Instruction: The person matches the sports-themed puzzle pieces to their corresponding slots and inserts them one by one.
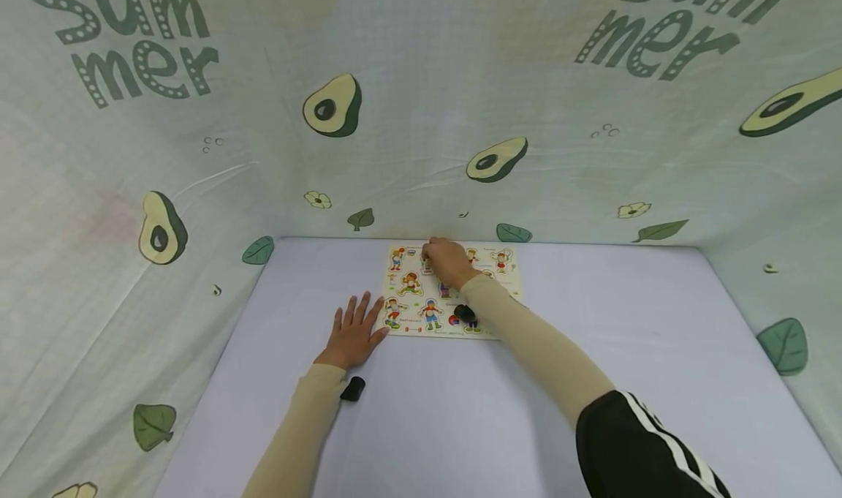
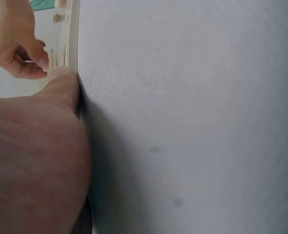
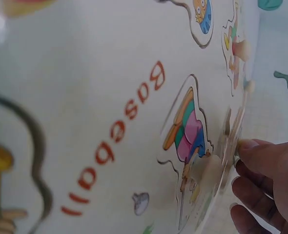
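A cream wooden puzzle board [image 1: 414, 305] with cartoon sports figures lies at the table's far edge. My left hand [image 1: 351, 337] rests palm down beside its near left corner, fingers spread. Its thumb touches the board's edge in the left wrist view. Over the board's far part, my right hand [image 1: 450, 262] has its fingers curled, thumb and fingertips pinching a knobbed puzzle piece [image 3: 228, 141] that shows nearly edge-on in the right wrist view; its picture is hidden. Close by sits a baseball figure piece [image 3: 188, 131] with a wooden knob [image 3: 210, 168].
The white table [image 1: 434, 417] stretches in front of the board and to both sides. A cloth printed with avocados and leaves [image 1: 408, 176] hangs right behind the table's far edge. Each wrist carries a small black camera, one at the left sleeve [image 1: 302, 425].
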Demonstrator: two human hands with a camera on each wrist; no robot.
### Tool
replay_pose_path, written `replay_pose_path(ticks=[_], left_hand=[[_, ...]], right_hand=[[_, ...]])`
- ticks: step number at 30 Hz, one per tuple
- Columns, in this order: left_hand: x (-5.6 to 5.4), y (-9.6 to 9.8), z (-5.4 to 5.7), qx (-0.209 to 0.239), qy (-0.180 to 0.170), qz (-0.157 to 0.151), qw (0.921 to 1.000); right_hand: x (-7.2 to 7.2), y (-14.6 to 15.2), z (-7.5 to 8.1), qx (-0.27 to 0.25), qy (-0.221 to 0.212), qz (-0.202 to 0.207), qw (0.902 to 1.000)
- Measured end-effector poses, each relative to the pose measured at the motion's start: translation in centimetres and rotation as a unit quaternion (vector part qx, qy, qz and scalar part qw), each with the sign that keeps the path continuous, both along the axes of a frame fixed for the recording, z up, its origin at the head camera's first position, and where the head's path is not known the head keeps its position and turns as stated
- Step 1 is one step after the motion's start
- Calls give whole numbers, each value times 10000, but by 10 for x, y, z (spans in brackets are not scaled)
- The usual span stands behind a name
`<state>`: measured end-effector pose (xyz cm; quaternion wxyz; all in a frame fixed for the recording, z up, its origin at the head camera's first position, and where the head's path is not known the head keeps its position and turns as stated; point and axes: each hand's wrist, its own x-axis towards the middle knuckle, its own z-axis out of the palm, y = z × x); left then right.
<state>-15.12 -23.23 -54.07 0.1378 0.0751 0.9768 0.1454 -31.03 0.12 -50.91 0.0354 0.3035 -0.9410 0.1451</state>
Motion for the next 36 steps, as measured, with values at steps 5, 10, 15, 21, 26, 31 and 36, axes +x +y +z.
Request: replay_pose_path(ticks=[5,10,15,21,26,31,36], left_hand=[[-1,0,-3,-50,-5,2,10000],[-1,0,-4,-24,100,-26,9999],[-1,0,-4,-41,138,-28,9999],[-1,0,-2,-43,77,-16,10000],[-2,2,-2,-25,68,-10,10000],[0,3,1,-55,0,-12,10000],[3,3,7,41,25,37,10000]], right_hand=[[-4,-3,-4,161,-51,-35,9999],[-7,-4,-5,165,-34,-46,9998],[-8,-5,-4,219,-11,-53,9997],[-10,-9,-6,349,-129,-136,9992],[-9,-7,-7,302,-47,-187,9994],[-3,-5,-3,183,-97,-207,9996],[3,1,1,139,-209,-220,9994]])
